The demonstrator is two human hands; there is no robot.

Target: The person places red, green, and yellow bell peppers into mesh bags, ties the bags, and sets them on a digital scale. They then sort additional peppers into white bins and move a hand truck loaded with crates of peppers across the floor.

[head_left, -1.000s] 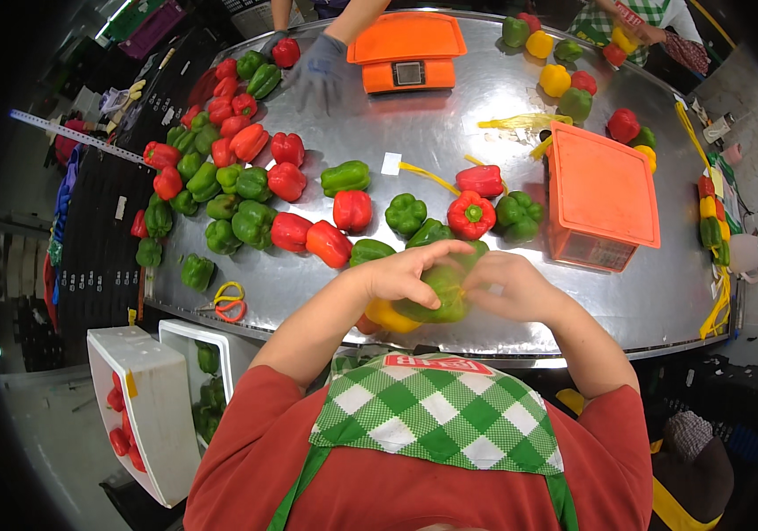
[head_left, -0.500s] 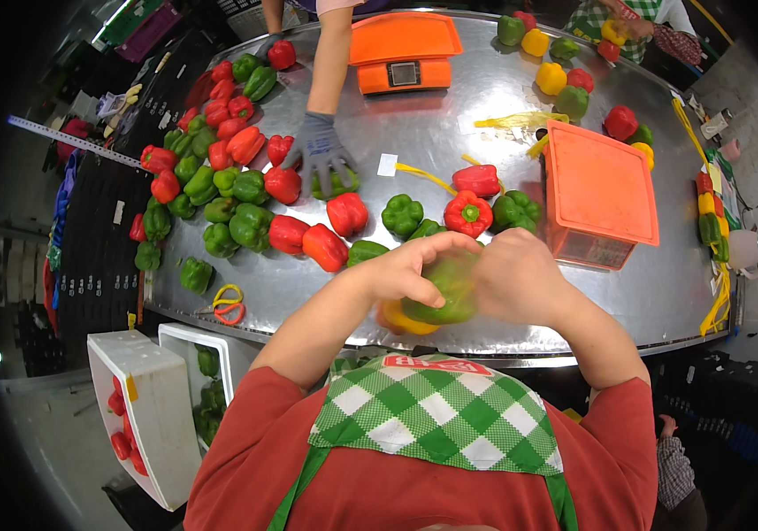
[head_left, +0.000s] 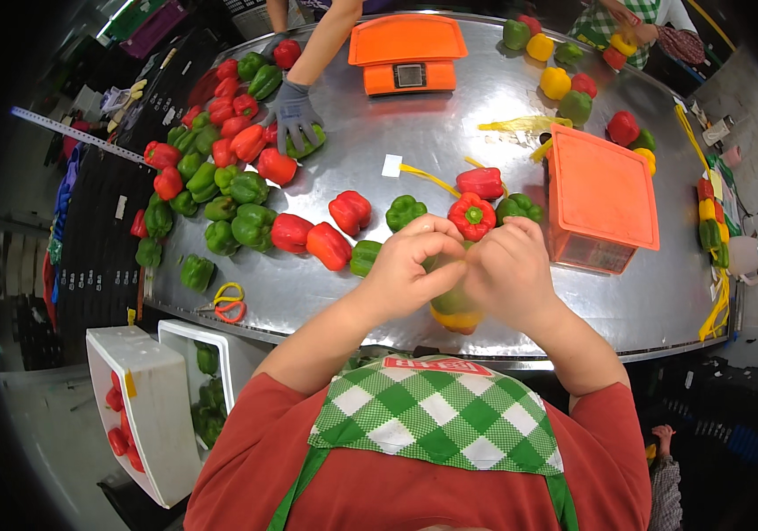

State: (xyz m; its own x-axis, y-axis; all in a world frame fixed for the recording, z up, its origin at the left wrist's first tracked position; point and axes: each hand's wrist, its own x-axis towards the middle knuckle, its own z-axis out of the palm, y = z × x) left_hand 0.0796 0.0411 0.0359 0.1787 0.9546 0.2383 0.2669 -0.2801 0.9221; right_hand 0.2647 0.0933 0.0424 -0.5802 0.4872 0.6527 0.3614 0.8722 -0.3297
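My left hand [head_left: 414, 265] and my right hand [head_left: 512, 270] meet close together over the near edge of the metal table [head_left: 379, 332], both with curled, pinching fingers. Just beneath them hangs a blurred bundle of bell peppers [head_left: 456, 311], green above yellow with some red at the bottom. Both hands seem to grip its top; the wrapping there is too fine to make out. Beyond my fingers lie a red bell pepper [head_left: 471, 217], another red one [head_left: 480, 183] and green ones [head_left: 405, 212]. A green pepper [head_left: 365, 257] lies beside my left hand.
A co-worker's gloved hand [head_left: 298, 115] holds a green pepper by the large pepper pile [head_left: 242, 190] at left. Scissors [head_left: 227, 303] lie near the front edge. An orange scale [head_left: 409, 55], an orange-lidded box [head_left: 602, 186] and yellow netting [head_left: 525, 125] are farther off. Foam boxes [head_left: 142, 411] stand lower left.
My hands have turned and drawn in at the top of the pepper bundle, which now hangs lower and more upright. The co-worker's gloved hand has moved back left with a green pepper.
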